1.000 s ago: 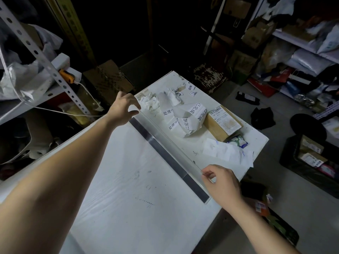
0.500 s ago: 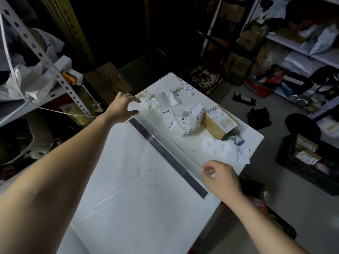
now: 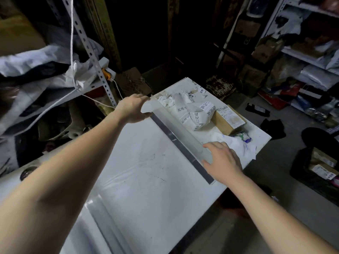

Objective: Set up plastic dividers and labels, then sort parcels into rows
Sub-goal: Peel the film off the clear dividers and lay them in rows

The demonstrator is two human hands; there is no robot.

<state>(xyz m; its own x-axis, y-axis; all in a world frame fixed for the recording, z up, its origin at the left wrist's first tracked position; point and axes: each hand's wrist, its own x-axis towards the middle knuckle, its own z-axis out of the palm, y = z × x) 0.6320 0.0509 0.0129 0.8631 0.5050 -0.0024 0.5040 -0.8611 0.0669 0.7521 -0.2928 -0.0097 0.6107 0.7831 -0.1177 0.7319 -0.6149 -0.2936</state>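
Dim storeroom shelving crowds both sides, and between the racks stands a white table that carries the work. A long clear plastic divider with a dark strip along its base lies slantwise across the table and cuts off the far end as a separate row.

The left hand holds the divider's far end at the table's edge, its fingers curled over the top and the thumb underneath. That looks like a pinch to fix this end in line. The right hand lies over the near end with its fingers spread and fairly straight, the thumb on the side of the dark strip. It seems to press the piece down rather than clasp it, probably so the base seats flat.

Beyond the divider lie crumpled white paper labels printed with black characters. Just beside them is a brown cardboard parcel with a shipping sticker, and more white paper touches the right hand. They seem kept within reach for the labelling. The setting-up looks unfinished, with no parcels in rows yet.
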